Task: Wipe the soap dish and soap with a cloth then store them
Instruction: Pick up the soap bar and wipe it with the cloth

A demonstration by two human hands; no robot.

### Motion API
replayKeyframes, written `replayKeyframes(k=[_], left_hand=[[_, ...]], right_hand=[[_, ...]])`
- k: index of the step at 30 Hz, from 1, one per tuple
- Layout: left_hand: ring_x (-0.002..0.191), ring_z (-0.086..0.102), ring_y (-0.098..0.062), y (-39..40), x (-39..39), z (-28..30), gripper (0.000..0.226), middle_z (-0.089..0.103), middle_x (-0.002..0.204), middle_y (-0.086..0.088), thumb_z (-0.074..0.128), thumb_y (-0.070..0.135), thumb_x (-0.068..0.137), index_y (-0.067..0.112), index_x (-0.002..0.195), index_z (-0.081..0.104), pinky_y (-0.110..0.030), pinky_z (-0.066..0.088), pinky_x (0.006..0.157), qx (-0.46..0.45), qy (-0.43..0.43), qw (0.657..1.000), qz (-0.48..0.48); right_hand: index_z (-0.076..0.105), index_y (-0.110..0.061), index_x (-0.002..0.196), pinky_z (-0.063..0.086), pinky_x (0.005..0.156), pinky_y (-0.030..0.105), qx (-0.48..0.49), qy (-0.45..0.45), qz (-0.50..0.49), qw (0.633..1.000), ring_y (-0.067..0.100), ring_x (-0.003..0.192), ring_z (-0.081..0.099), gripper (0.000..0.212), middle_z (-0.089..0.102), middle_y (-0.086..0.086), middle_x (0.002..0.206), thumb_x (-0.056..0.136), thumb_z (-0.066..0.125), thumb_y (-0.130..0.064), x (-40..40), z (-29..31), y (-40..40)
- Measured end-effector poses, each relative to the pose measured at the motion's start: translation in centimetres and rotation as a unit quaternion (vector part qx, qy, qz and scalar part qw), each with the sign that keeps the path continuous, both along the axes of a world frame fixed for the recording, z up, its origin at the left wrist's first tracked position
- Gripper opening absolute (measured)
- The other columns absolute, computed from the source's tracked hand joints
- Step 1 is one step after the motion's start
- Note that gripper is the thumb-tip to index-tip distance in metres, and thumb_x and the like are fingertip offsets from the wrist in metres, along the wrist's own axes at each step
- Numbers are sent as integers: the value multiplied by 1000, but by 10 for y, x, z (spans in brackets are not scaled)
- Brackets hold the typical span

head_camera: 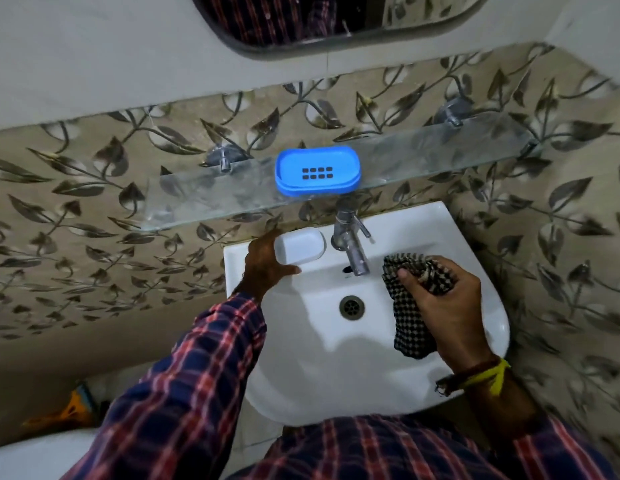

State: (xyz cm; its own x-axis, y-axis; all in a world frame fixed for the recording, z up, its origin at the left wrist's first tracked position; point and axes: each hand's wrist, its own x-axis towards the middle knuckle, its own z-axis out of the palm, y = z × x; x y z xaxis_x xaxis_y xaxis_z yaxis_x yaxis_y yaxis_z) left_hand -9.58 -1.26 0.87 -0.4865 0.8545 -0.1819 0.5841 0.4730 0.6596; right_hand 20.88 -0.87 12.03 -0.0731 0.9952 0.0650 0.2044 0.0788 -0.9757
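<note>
The left hand [267,261] curls its fingers round the white oval soap bar [300,244] on the white ceramic sink's [440,230] far-left rim. The right hand [447,299] grips a bunched black-and-white checked cloth [410,327] over the basin. The blue plastic soap dish [317,170] sits on the glass shelf [422,157] beyond.

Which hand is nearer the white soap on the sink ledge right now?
Left. The left hand is at the white soap on the sink ledge, fingers around its left end. The right hand is across the tap, gripping the checked cloth.

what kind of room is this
Most likely a home bathroom: a white wall-mounted washbasin with a metal tap, a glass shelf holding a blue soap dish, and a mirror above on leaf-patterned tiles.
</note>
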Motion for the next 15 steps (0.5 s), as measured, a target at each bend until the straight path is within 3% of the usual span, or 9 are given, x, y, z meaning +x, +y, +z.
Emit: replayKeyframes(k=[4, 7, 11, 13, 15], left_hand=[[131, 44, -32, 0, 8, -4, 91, 48, 142, -12, 94, 27, 62, 13, 139, 48, -44, 41, 107, 46, 51, 997, -35], [128, 45, -34, -7, 16, 4, 77, 44, 141, -14, 80, 1, 67, 10, 136, 47, -45, 42, 108, 118, 106, 983, -90], [139, 34, -31, -28, 29, 14, 88, 41, 150, -17, 56, -18, 59, 7, 142, 44, -34, 23, 120, 154, 162, 966, -134], [134, 36, -30, -38, 37, 20, 93, 45, 146, -15, 55, -19, 54, 8, 141, 46, -30, 21, 117, 169, 183, 957, -150], [127, 39, -29, -48, 45, 29, 93, 48, 140, -13, 59, -20, 53, 11, 140, 47, -31, 26, 112, 181, 200, 949, -162]], right_hand=[[74, -5, 93, 61, 81, 42, 10, -18, -5, 1000, 21, 83, 74, 16, 76, 3, 87, 80, 82, -8, -1, -2, 2], [74, -10, 91, 60, 79, 31, 26, -47, 4, 999, 9, 81, 73, 14, 75, -4, 85, 80, 82, -10, -7, -3, 6], [65, -33, 83, 50, 72, 7, 31, -77, 48, 995, -14, 76, 66, 35, 68, -24, 80, 78, 81, -3, -24, -2, 7], [66, -30, 85, 44, 71, 0, 39, -104, 87, 990, -20, 76, 62, 36, 65, -28, 82, 77, 80, 2, -32, -5, 6], [72, -22, 91, 44, 72, 0, 51, -126, 119, 983, -13, 78, 65, 31, 69, -21, 81, 76, 79, 3, -41, -9, 6]])
